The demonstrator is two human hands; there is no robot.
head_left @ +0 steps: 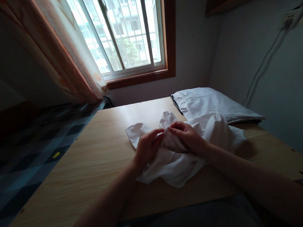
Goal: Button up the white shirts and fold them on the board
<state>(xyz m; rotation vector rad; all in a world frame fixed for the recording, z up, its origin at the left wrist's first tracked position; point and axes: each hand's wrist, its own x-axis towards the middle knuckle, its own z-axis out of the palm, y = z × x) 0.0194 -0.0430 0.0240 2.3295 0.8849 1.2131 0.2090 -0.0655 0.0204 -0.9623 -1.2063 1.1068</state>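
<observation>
A crumpled white garment (179,163) lies in the middle of a light wooden board (98,163). My left hand (147,147) rests on its left part with fingers curled, pinching the cloth near the centre. My right hand (187,135) is closed on a bunched fold of the same garment right beside the left fingertips. Both hands meet over the cloth. Part of the garment spreads to the right under my right forearm.
A folded light grey cloth pile (212,103) sits at the board's far right corner. A checked blue bedcover (28,150) lies to the left. Beyond are a window (127,33), a curtain (69,56) and a grey wall with a cable (265,60).
</observation>
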